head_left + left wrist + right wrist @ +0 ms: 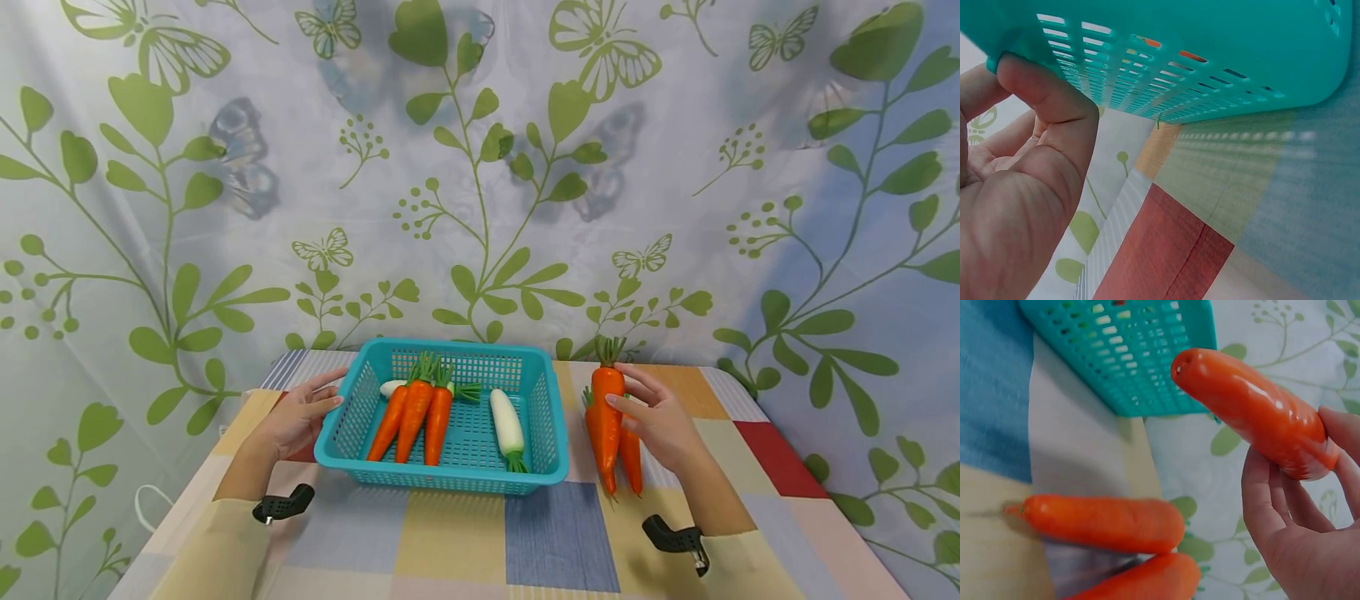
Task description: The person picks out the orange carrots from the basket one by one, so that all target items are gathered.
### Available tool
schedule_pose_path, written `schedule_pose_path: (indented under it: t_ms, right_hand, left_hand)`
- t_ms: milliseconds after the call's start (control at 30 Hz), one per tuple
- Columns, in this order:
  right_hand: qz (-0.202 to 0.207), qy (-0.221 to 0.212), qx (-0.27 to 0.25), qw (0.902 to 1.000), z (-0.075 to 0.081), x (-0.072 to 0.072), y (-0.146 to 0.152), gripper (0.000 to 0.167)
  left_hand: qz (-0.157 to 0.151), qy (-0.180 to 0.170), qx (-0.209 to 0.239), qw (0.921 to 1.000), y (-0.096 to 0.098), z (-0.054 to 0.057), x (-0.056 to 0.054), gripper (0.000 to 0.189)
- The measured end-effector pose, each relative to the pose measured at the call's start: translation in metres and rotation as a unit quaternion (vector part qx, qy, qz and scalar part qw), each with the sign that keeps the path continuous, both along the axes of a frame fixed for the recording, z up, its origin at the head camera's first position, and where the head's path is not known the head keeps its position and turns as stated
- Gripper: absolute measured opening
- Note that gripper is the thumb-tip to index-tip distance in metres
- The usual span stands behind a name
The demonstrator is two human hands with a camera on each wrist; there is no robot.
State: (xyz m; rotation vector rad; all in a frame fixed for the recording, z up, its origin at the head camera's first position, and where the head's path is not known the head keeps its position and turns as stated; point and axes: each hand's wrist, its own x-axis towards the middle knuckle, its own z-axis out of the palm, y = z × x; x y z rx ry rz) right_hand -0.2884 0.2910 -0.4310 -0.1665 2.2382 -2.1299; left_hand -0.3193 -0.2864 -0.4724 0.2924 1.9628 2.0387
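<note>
Backdrop cloth [495,192] pale w/ green leaves & butterflies; in front, table [457,542] under patchwork cloth. Teal basket [450,476] on table, approx. centre, slatted sides. L hand [298,412] at basket's L side, thumb & finger pinching rim. R hand [660,417] R of basket, grasping one carrot [607,417] betw. thumb & fingers; carrot clear of cloth, leafy end up, tip down. Two loose carrots [1104,522] lie on cloth just below it, touching near their thick ends. Three more carrots [415,421] in basket, L half, side by side, tops to rear. White radish [507,421] in basket's R half, leaves to front; 2nd radish [392,387] mostly hidden behind the three. Black wrist device [285,504] on L wrist, similar on R.
</note>
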Motion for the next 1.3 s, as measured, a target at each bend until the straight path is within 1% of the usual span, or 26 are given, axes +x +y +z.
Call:
schedule_pose_path:
  t_ms: [100,200,300,500,800,900,1100,1233,1300]
  right_hand:
    - [-0.008,-0.005,-0.001,1.0000,-0.004,0.002,0.008,0.068]
    - [-0.011,-0.005,-0.022,0.9997,-0.009,0.002,0.018,0.069]
    - [-0.014,0.004,-0.039,0.9991,-0.015,0.001,0.028,0.068]
    - [-0.025,0.012,-0.040,0.9988,-0.027,0.001,0.047,0.062]
    - [-0.016,0.005,-0.007,0.9998,-0.039,0.000,0.074,0.061]
    - [-0.018,0.002,0.012,0.9998,-0.043,-0.002,0.081,0.062]
    - [-0.025,-0.016,0.039,0.9988,-0.050,-0.006,0.091,0.064]
    - [-0.021,-0.026,0.049,0.9982,-0.053,-0.009,0.097,0.064]
    - [-0.019,-0.034,0.062,0.9973,-0.054,-0.011,0.099,0.065]
  left_hand:
    - [0.003,-0.002,-0.003,1.0000,0.000,0.000,-0.001,0.070]
    - [0.007,-0.002,-0.008,0.9999,-0.001,-0.001,-0.001,0.070]
    - [0.008,-0.002,-0.005,1.0000,-0.001,-0.002,-0.002,0.069]
    - [0.003,-0.002,0.002,1.0000,-0.001,-0.002,-0.002,0.068]
    - [0.007,-0.003,-0.001,1.0000,0.000,-0.001,-0.001,0.068]
    - [0.008,-0.005,0.000,1.0000,0.000,-0.001,-0.001,0.068]
    - [0.012,-0.004,-0.003,0.9999,0.001,-0.001,-0.001,0.068]
    - [0.012,-0.004,-0.004,0.9999,0.001,-0.001,-0.001,0.068]
    - [0.011,-0.005,-0.002,0.9999,0.001,0.000,-0.001,0.069]
